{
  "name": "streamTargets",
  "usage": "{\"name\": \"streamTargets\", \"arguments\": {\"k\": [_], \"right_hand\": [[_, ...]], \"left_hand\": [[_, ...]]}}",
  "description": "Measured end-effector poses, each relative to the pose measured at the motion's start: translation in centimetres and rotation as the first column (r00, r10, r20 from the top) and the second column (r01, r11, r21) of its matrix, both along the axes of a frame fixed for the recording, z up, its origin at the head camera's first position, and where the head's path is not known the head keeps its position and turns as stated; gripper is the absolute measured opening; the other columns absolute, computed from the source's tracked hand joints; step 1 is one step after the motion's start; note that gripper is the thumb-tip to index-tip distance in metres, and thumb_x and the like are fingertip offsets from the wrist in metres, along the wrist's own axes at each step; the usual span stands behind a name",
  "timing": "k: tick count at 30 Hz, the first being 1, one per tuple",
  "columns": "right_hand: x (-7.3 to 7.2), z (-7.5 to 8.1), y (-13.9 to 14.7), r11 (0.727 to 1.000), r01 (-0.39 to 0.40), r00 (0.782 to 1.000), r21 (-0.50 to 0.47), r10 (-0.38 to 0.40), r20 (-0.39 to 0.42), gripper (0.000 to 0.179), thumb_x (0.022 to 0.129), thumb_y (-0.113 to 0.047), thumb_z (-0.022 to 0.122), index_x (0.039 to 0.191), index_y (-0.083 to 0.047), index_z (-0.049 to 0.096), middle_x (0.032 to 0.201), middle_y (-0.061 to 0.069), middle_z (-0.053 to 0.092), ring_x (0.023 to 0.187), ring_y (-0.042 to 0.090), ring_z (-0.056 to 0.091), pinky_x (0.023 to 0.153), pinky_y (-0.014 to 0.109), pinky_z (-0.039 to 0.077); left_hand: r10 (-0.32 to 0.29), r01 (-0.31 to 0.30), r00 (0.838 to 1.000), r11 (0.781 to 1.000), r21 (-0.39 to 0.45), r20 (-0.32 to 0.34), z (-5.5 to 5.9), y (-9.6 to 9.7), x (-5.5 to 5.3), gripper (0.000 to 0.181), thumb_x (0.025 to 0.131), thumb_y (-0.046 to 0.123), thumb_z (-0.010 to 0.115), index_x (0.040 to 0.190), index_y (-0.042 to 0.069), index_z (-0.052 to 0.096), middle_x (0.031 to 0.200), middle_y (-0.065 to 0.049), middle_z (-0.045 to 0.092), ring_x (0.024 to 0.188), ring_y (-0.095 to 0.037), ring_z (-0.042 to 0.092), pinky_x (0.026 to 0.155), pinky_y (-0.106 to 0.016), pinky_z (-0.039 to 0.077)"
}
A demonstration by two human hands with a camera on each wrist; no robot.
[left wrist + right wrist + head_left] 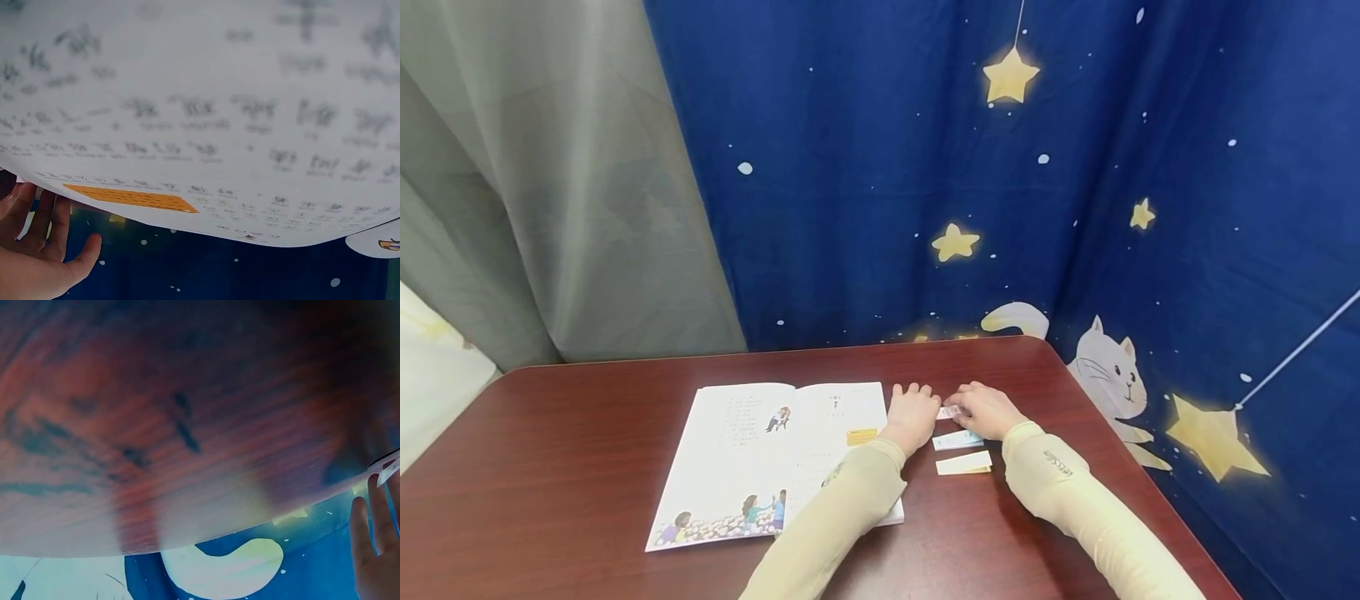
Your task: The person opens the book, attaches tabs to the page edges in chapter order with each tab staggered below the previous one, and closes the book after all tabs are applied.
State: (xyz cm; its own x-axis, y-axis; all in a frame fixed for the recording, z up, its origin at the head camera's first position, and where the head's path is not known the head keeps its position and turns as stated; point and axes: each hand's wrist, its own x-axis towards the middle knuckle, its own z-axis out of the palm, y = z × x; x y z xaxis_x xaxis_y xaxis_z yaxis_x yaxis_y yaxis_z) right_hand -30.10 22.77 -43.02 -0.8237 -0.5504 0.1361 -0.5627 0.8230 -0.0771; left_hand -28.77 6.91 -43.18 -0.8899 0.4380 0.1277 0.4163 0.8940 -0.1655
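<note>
Three small folded paper slips lie in a column to the right of an open book (pixel 737 475). The farthest is a pink-printed slip (pixel 950 412); nearer are a blue-marked slip (pixel 957 440) and a yellow-edged slip (pixel 962 463). My right hand (pixel 988 412) pinches the right end of the pink-printed slip, whose white edge (pixel 389 472) shows by the fingers in the right wrist view. At the slip's left end is my left hand (pixel 914 415), beside the book's right page. Its fingers (pixel 59 228) look extended in the left wrist view, with the contact hidden.
The dark red wooden table (pixel 572 450) ends at a rounded far right corner. Behind it hang a grey curtain (pixel 572 208) and a blue star-patterned curtain (pixel 865 167). The book's right page carries an orange box (pixel 134 198).
</note>
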Motion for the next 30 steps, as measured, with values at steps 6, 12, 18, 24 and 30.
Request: {"name": "streamTargets", "arguments": {"k": [6,12,18,24,30], "right_hand": [[0.15,0.24,-0.12,1.000,0.009,1.000,0.018,-0.009,-0.001,0.027,0.080,-0.018,0.067,0.107,-0.012,0.067,0.094,0.002,0.063,0.093,0.021,0.057,0.081,0.040,0.048],[-0.05,0.27,-0.20,0.999,0.027,0.999,0.026,-0.027,0.018,0.024,0.080,-0.018,0.068,0.103,-0.012,0.068,0.090,0.001,0.062,0.090,0.020,0.056,0.078,0.039,0.049],[0.02,0.24,-0.25,0.999,0.031,0.999,0.013,-0.032,0.021,0.023,0.079,-0.016,0.067,0.102,-0.012,0.068,0.091,0.001,0.062,0.092,0.021,0.057,0.079,0.040,0.049],[0.17,0.20,-0.28,0.999,0.033,0.999,0.003,-0.033,0.021,0.022,0.080,-0.017,0.067,0.101,-0.012,0.068,0.090,0.001,0.061,0.090,0.020,0.056,0.080,0.039,0.048],[0.20,0.37,-0.32,1.000,0.025,1.000,0.001,-0.025,0.016,0.021,0.080,-0.017,0.067,0.100,-0.012,0.068,0.088,0.000,0.061,0.087,0.018,0.056,0.077,0.037,0.048]], "left_hand": [[0.000,-0.001,1.000,1.000,0.016,0.019,0.01,0.00,0.04,0.024,0.088,0.023,0.055,0.110,0.020,0.062,0.107,0.001,0.059,0.104,-0.018,0.051,0.088,-0.044,0.037],[0.005,-0.005,1.000,1.000,0.008,0.018,0.07,-0.01,0.08,0.022,0.087,0.025,0.056,0.107,0.020,0.064,0.106,0.002,0.059,0.103,-0.018,0.051,0.087,-0.044,0.037],[0.012,-0.012,1.000,1.000,0.011,0.016,0.14,-0.05,0.15,0.020,0.087,0.027,0.056,0.104,0.022,0.066,0.105,0.002,0.060,0.102,-0.018,0.052,0.087,-0.043,0.038],[0.019,-0.023,0.998,0.997,0.070,0.055,0.22,-0.06,0.07,0.021,0.085,0.025,0.059,0.105,0.019,0.065,0.104,0.000,0.059,0.101,-0.018,0.053,0.083,-0.042,0.040],[0.049,-0.061,0.994,0.989,0.131,0.096,0.14,-0.13,-0.23,0.026,0.083,0.028,0.063,0.107,0.017,0.064,0.108,-0.001,0.057,0.105,-0.020,0.050,0.086,-0.044,0.040]]}}
